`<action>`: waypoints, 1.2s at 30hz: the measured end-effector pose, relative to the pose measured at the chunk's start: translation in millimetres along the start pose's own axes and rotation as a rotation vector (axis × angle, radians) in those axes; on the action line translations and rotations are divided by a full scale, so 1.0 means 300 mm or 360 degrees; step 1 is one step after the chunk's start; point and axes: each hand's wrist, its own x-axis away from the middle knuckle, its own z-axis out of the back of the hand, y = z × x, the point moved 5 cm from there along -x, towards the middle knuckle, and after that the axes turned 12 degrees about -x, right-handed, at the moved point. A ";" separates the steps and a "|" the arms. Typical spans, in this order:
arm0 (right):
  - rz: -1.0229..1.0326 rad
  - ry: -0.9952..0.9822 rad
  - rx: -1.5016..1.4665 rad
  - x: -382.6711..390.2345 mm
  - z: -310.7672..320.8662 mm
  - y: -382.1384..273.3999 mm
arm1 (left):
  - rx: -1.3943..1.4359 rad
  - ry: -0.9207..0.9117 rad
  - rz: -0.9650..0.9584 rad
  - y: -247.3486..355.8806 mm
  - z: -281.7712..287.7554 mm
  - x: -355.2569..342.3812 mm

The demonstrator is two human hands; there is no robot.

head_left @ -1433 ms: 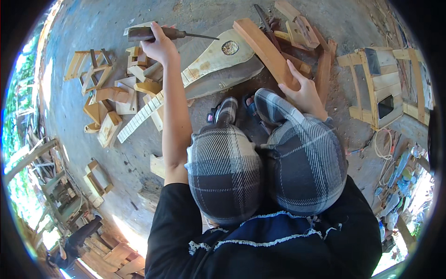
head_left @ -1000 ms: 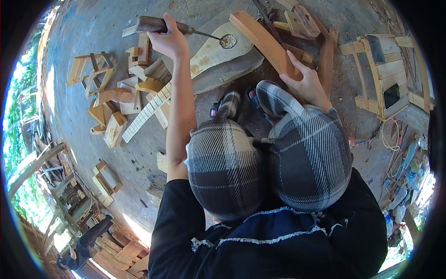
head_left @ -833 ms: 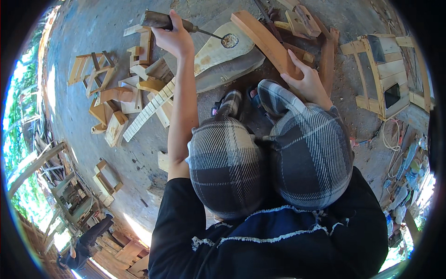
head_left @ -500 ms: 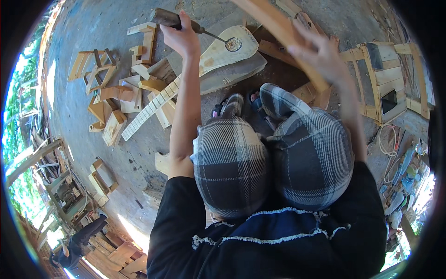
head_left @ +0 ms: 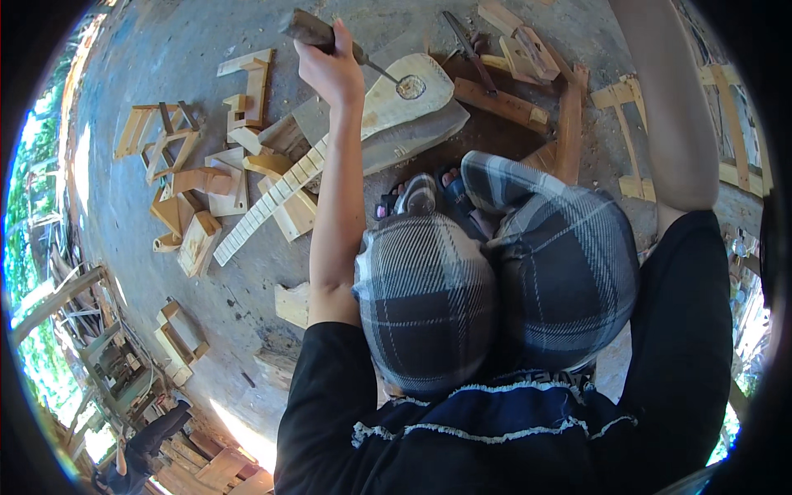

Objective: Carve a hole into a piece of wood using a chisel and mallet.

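My left hand [head_left: 332, 73] is closed around the thick wooden handle of a chisel [head_left: 312, 30]. The chisel's thin blade slants down into a round, rough-edged recess [head_left: 410, 86] in the wide end of a pale wooden instrument [head_left: 388, 103]. Its long neck, crossed by many thin lines, runs down to the left beneath my left forearm. The wide end rests on a grey wooden block [head_left: 412, 147] in front of my feet. My raised right forearm [head_left: 672, 107] passes out of the top edge at the right, so my right hand and anything in it are out of sight.
Several wooden offcuts and small frames [head_left: 194, 186] lie left of the neck. Beyond my feet are a saw-like tool [head_left: 470, 51], a wooden plane [head_left: 528, 56] and reddish boards [head_left: 503, 106]. A slatted wooden frame [head_left: 631, 132] stands at right. Someone in dark clothes [head_left: 148, 445] is far lower left.
My right hand, blurred beside a long wooden piece, has swung up and right out of view, and that piece is gone from sight too. The left hand keeps the chisel in the recess.
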 end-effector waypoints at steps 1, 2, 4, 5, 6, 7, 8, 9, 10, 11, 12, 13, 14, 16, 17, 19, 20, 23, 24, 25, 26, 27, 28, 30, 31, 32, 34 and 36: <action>-0.0012 -0.0001 0.0006 -0.008 0.000 0.019 | 0.0012 -0.0004 0.0005 0.007 -0.007 -0.001; 0.0104 -0.0017 -0.0321 -0.013 -0.013 0.028 | 0.0065 -0.0024 0.0010 0.016 -0.016 0.001; -0.0523 0.0157 -0.0017 -0.045 -0.107 0.022 | 0.0105 -0.0024 0.0021 -0.006 -0.014 -0.001; -0.0509 0.0151 -0.0001 -0.047 -0.147 0.039 | -0.0018 0.0005 0.0001 -0.038 -0.013 0.006; -0.0407 0.0216 0.0099 -0.045 -0.173 0.069 | -0.0131 0.0026 -0.0020 -0.053 -0.020 0.006; -0.0312 0.0274 0.0192 -0.045 -0.195 0.058 | -0.0122 0.0029 -0.0012 -0.053 -0.015 0.006; -0.0215 0.0331 0.0282 -0.045 -0.199 0.044 | -0.0044 0.0008 0.0020 -0.059 -0.006 0.009; -0.0217 0.0325 0.0287 -0.034 -0.175 0.048 | 0.0033 -0.0014 0.0051 -0.060 -0.003 0.007; -0.0187 0.0261 0.0059 -0.014 -0.133 0.047 | 0.0013 0.0030 0.0011 -0.055 -0.014 -0.003; -0.0174 0.0197 -0.0179 -0.001 -0.120 0.019 | 0.0015 0.0009 0.0020 -0.047 -0.017 0.000; -0.0194 0.0193 -0.0190 -0.014 -0.155 0.053 | 0.0019 -0.0060 0.0034 -0.039 -0.025 0.003; -0.0017 0.0539 -0.0200 -0.040 -0.166 0.099 | 0.0033 -0.0115 0.0035 -0.026 -0.041 -0.006; 0.0179 0.0875 -0.0209 -0.049 -0.160 0.103 | 0.0073 -0.0101 0.0054 -0.022 -0.045 -0.003; -0.0009 0.0671 -0.0195 -0.008 -0.188 0.125 | 0.0103 -0.0055 0.0059 -0.014 -0.049 0.006; -0.0173 0.0454 -0.0206 -0.001 -0.227 0.144 | 0.0094 -0.0003 0.0062 -0.040 -0.021 0.005; -0.0185 0.0421 -0.0217 -0.035 -0.247 0.240 | 0.0158 0.0020 0.0171 -0.088 -0.002 -0.006; -0.0254 0.0412 -0.0198 -0.022 -0.237 0.278 | 0.0280 0.0007 0.0285 -0.101 -0.026 0.000; -0.0127 0.0740 -0.0507 0.050 -0.188 0.333 | 0.0340 -0.0082 0.0373 -0.169 -0.060 -0.002; -0.0117 0.0721 -0.0504 0.088 -0.191 0.354 | 0.0389 -0.0075 0.0365 -0.183 -0.070 0.005; -0.0430 0.0741 -0.0875 0.153 -0.215 0.418 | 0.0380 -0.0051 0.0378 -0.170 -0.064 0.008; -0.0753 0.0749 -0.1240 0.207 -0.252 0.486 | 0.0466 -0.0077 0.0370 -0.153 -0.066 0.009; -0.0755 0.0742 -0.1222 0.254 -0.265 0.532 | 0.0570 -0.0116 0.0360 -0.126 -0.078 0.013; -0.0577 0.0596 -0.0989 0.248 -0.318 0.560 | 0.0418 -0.0126 0.0259 -0.154 -0.045 0.000; -0.0482 0.0523 -0.0589 0.273 -0.435 0.595 | 0.0436 -0.0121 0.0310 -0.155 -0.033 0.005; -0.0538 0.0568 -0.0442 0.303 -0.500 0.606 | 0.0469 -0.0132 0.0348 -0.147 -0.036 0.003; -0.0714 0.0580 -0.0663 0.330 -0.577 0.648 | 0.0367 -0.0166 0.0398 -0.135 -0.028 0.009; -0.0860 0.0599 -0.0874 0.358 -0.674 0.679 | 0.0447 -0.0145 0.0452 -0.147 -0.023 0.011; -0.0871 0.0620 -0.0846 0.369 -0.721 0.680 | 0.0526 -0.0139 0.0504 -0.163 -0.026 0.015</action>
